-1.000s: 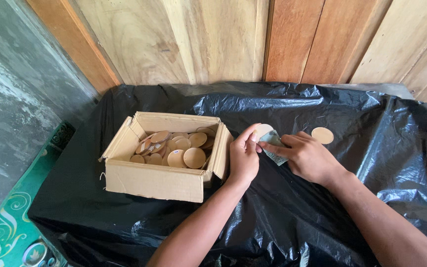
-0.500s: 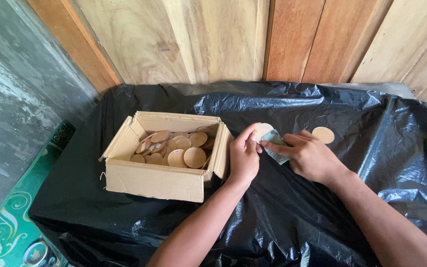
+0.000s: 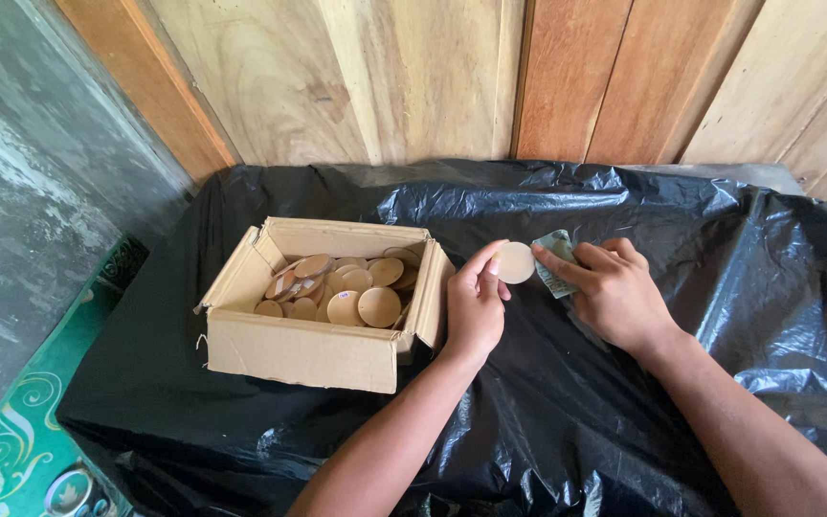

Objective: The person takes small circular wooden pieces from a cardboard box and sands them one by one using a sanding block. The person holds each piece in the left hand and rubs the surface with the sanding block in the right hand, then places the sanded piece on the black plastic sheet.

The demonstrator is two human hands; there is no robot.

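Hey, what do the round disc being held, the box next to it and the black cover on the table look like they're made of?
Round disc: likely wood, pale tan, matte, unpainted; thin and flat.
Box: corrugated cardboard, plain brown, with open flaps and soft edges.
Black cover: thin plastic sheeting, glossy, heavily wrinkled with bright glints.
The left hand holds the disc; the right hand presses a greenish scrap to it, perhaps sandpaper or cloth.

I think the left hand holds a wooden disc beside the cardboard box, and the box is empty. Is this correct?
Not quite: the box is not empty. The head view shows many wooden discs lying inside it. The rest holds: the left hand does hold a wooden disc beside the box.
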